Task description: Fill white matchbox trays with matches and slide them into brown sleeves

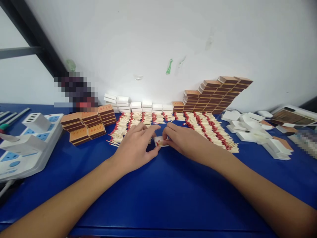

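Observation:
A small white matchbox tray (160,141) holding a few red-tipped matches lies on the blue table (158,195). My left hand (137,145) rests beside it on the left, thumb and forefinger pinching the tray's near and far sides. My right hand (184,141) grips the tray's right end, fingers curled over it. Just beyond both hands a long row of loose matches (173,124) is spread across the table.
Brown matchbox sleeves stand stacked at the left (86,125) and against the wall at the right (213,96). White empty trays line the wall (138,105) and lie heaped at the right (257,134). A white power strip (27,142) sits at the far left.

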Demonstrator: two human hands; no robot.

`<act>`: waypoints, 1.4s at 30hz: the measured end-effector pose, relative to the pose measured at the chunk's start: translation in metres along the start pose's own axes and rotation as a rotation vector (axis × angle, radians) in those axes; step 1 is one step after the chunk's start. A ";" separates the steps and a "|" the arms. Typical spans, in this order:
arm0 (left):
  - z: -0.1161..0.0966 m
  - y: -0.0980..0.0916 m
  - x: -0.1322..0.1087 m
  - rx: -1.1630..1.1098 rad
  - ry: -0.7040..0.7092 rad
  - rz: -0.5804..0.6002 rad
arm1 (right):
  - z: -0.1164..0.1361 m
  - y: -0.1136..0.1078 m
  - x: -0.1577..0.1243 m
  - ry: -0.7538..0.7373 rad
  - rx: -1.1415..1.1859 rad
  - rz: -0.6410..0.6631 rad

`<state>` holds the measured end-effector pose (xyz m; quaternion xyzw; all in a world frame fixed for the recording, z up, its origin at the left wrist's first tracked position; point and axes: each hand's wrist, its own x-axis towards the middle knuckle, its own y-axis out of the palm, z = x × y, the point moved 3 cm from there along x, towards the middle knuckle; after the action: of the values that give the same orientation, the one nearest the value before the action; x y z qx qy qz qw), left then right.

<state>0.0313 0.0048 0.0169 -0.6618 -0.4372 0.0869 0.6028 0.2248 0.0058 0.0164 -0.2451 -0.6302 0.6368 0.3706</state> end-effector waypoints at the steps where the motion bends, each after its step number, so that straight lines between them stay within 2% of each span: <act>1: 0.000 0.000 0.000 -0.006 0.005 0.008 | -0.001 -0.001 0.000 0.009 0.037 0.010; 11: -0.001 0.000 0.000 -0.019 0.030 0.019 | -0.007 -0.006 -0.003 0.078 0.177 0.100; 14: -0.002 0.000 0.000 -0.011 0.012 0.028 | -0.014 -0.012 -0.001 0.066 0.236 0.040; 18: -0.004 0.000 -0.002 -0.029 0.009 0.018 | -0.038 -0.015 0.007 0.128 0.209 -0.158; 21: -0.007 0.001 -0.004 -0.049 0.042 0.031 | -0.050 -0.005 0.021 0.186 0.194 -0.228; 28: -0.015 0.006 -0.007 -0.082 0.086 0.097 | -0.043 0.025 0.055 0.186 0.176 -0.198; 36: -0.013 0.007 -0.006 -0.086 0.084 0.088 | -0.054 0.032 0.057 0.116 0.299 -0.240; 42: -0.009 0.004 -0.005 -0.076 0.057 0.067 | -0.051 0.030 0.060 0.150 0.307 -0.207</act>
<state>0.0366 -0.0046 0.0138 -0.7008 -0.4003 0.0717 0.5861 0.2232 0.0861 -0.0085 -0.1665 -0.5181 0.6638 0.5130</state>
